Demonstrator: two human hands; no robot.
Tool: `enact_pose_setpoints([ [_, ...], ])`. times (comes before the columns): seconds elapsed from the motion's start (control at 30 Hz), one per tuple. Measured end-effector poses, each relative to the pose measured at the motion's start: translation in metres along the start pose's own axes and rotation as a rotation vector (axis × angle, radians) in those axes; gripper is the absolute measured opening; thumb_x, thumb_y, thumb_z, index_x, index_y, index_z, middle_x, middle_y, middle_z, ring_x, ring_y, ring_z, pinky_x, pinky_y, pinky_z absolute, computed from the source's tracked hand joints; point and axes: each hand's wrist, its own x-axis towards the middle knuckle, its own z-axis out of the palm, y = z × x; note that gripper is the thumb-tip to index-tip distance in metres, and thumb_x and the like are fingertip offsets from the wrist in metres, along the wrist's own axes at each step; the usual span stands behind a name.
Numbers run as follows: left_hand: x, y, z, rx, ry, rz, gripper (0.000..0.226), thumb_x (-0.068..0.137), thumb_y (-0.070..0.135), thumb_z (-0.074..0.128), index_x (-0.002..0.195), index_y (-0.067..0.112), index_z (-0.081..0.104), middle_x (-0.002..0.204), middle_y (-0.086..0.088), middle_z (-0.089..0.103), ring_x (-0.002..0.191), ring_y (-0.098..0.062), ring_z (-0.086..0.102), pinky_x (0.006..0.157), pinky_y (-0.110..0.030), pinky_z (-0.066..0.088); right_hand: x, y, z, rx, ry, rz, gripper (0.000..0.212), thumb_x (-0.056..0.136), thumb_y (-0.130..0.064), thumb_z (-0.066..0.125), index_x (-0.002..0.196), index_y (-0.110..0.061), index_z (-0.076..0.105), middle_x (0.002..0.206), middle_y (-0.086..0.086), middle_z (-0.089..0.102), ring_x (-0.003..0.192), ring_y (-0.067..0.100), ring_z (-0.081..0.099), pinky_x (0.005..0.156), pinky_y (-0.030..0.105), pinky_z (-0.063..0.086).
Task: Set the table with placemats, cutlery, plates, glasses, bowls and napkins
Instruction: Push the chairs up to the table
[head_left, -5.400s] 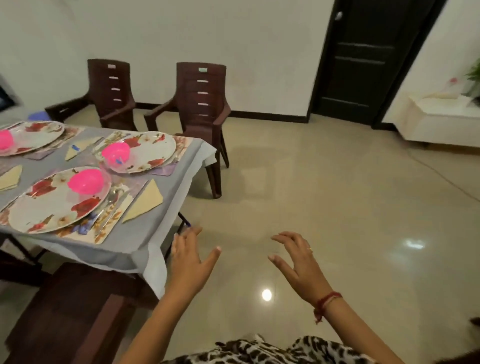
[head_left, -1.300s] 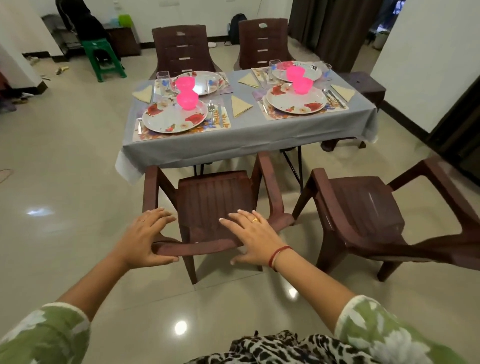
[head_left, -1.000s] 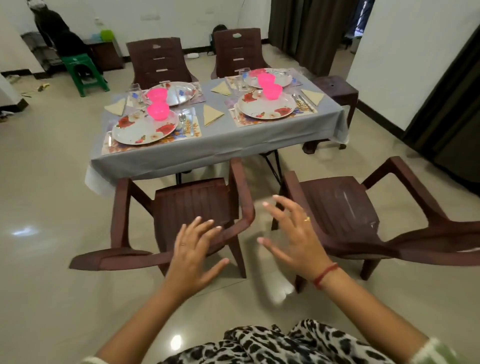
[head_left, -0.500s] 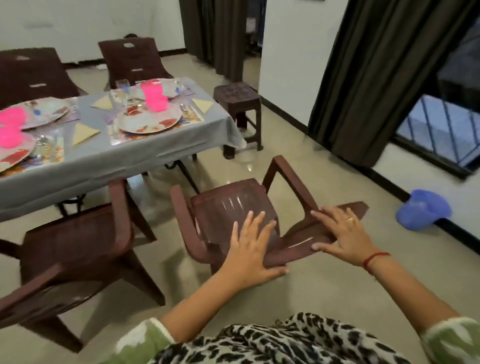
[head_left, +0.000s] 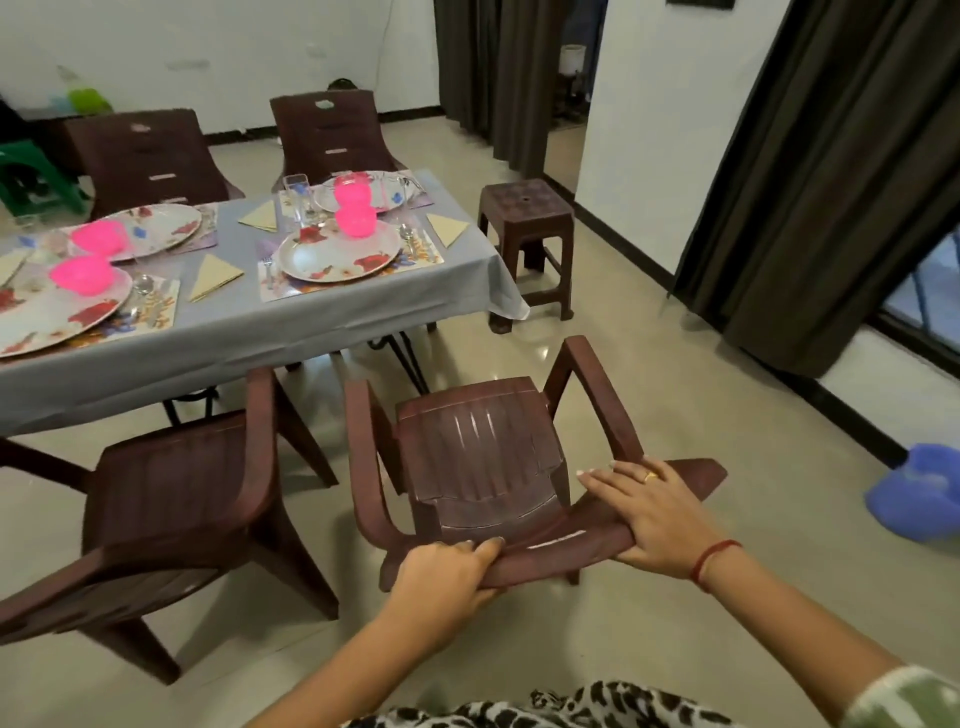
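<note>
**A:** Chair (head_left: 478, 457) in the middle of the view. Who has it?

**B:** Both hands, on its top rail at six o'clock. The left hand (head_left: 447, 574) curls its fingers over the rail's edge and grips it. The right hand (head_left: 657, 522) lies flat on the rail towards four o'clock, fingers straight.

**A:** And the table (head_left: 311, 322)?

**B:** At ten o'clock, under a grey cloth, apart from that chair. Floral plates (head_left: 337, 254) sit on placemats (head_left: 275, 291), each carrying a pink bowl (head_left: 356, 221). Folded yellow napkins (head_left: 214, 270) lie beside them, and a glass (head_left: 296, 200) stands just beyond the nearer right plate.

**A:** Other seats?

**B:** A second chair (head_left: 176, 499) at eight o'clock, close against the table's near side. Two far chairs (head_left: 332, 130) stand at twelve, and a stool (head_left: 527, 208) at one o'clock stands by the table's end.
</note>
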Motion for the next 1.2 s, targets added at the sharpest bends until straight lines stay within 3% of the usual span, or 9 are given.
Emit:
enact_pose_setpoints([
  [0.1, 0.004, -0.023, -0.003, 0.017, 0.023, -0.020, 0.065, 0.075, 0.057, 0.021, 0.113, 0.030, 0.066, 0.081, 0.008, 0.072, 0.058, -0.015, 0.067, 0.043, -0.025, 0.050, 0.029, -0.003, -0.002, -0.003, -0.024, -0.019, 0.078, 0.068, -0.073, 0.045, 0.131, -0.028, 0.052, 0.120, -0.008, 0.064, 0.110, 0.019, 0.062, 0.096, 0.047, 0.044],
  [0.17, 0.009, -0.033, -0.002, -0.005, -0.037, -0.034, 0.056, 0.075, 0.058, 0.029, 0.103, 0.033, 0.070, 0.075, 0.013, 0.072, 0.050, -0.009, 0.064, 0.035, -0.019, 0.044, 0.050, -0.001, -0.002, -0.006, -0.030, -0.024, 0.076, 0.068, -0.071, 0.046, 0.131, -0.028, 0.053, 0.121, -0.007, 0.063, 0.112, 0.019, 0.061, 0.098, 0.047, 0.043],
  [0.23, 0.018, -0.048, -0.005, -0.042, -0.024, -0.054, 0.051, 0.075, 0.059, 0.033, 0.106, 0.036, 0.068, 0.085, 0.015, 0.073, 0.060, -0.006, 0.068, 0.043, -0.019, 0.049, 0.073, 0.001, -0.002, -0.006, -0.044, -0.032, 0.076, 0.068, -0.071, 0.048, 0.132, -0.029, 0.051, 0.122, -0.007, 0.062, 0.114, 0.019, 0.059, 0.100, 0.047, 0.041],
  [0.33, 0.034, -0.077, -0.010, 0.019, 0.042, -0.055, 0.050, 0.078, 0.060, 0.040, 0.115, 0.036, 0.064, 0.109, 0.012, 0.070, 0.100, -0.014, 0.068, 0.081, -0.037, 0.057, 0.109, -0.002, -0.007, 0.000, -0.056, -0.031, 0.076, 0.070, -0.071, 0.047, 0.133, -0.029, 0.049, 0.124, -0.005, 0.061, 0.116, 0.021, 0.057, 0.100, 0.047, 0.040],
  [0.47, 0.050, -0.114, -0.021, 0.051, 0.026, -0.168, 0.076, 0.066, 0.062, 0.065, 0.132, 0.025, 0.054, 0.142, -0.006, 0.049, 0.134, -0.034, 0.041, 0.099, -0.066, 0.031, 0.153, -0.008, -0.011, 0.000, -0.036, -0.038, 0.077, 0.069, -0.072, 0.044, 0.131, -0.029, 0.051, 0.122, -0.005, 0.063, 0.112, 0.020, 0.060, 0.096, 0.047, 0.044],
  [0.77, 0.081, -0.163, -0.020, -0.023, 0.024, -0.180, 0.074, 0.075, 0.066, 0.035, 0.133, 0.022, 0.050, 0.141, -0.007, 0.050, 0.137, -0.030, 0.030, 0.104, -0.062, 0.029, 0.214, -0.002, -0.009, 0.008, -0.024, -0.079, 0.076, 0.066, -0.070, 0.049, 0.132, -0.031, 0.049, 0.123, -0.006, 0.061, 0.116, 0.019, 0.057, 0.102, 0.045, 0.037],
  [1.0, 0.081, -0.161, -0.015, -0.246, 0.138, -0.273, 0.101, 0.068, 0.093, 0.030, 0.142, 0.025, 0.041, 0.153, -0.001, 0.032, 0.145, -0.025, 0.017, 0.114, -0.053, 0.005, 0.207, -0.002, -0.022, 0.179, -0.075, -0.127, 0.100, 0.061, -0.093, 0.036, 0.144, -0.038, 0.028, 0.140, -0.009, 0.044, 0.131, 0.014, 0.039, 0.111, 0.042, 0.022],
  [1.1, 0.084, -0.157, -0.020, -0.468, 0.306, -0.386, 0.087, 0.077, 0.086, 0.024, 0.145, 0.032, 0.031, 0.155, 0.008, 0.022, 0.146, -0.015, 0.007, 0.116, -0.050, 0.001, 0.203, 0.002, -0.032, 0.475, -0.083, -0.125, 0.094, 0.062, -0.089, 0.042, 0.142, -0.050, 0.015, 0.145, -0.023, 0.025, 0.135, -0.001, 0.020, 0.112, 0.031, 0.015],
  [1.2, 0.095, -0.148, -0.030, -0.559, 0.449, -0.399, 0.066, 0.085, 0.071, 0.034, 0.141, 0.036, 0.030, 0.145, 0.015, 0.032, 0.141, -0.009, 0.022, 0.115, -0.051, 0.019, 0.198, 0.009, -0.035, 0.687, 0.125, -0.068, 0.070, 0.075, -0.079, 0.041, 0.138, -0.049, 0.028, 0.135, -0.030, 0.031, 0.128, -0.011, 0.026, 0.105, 0.022, 0.025],
])
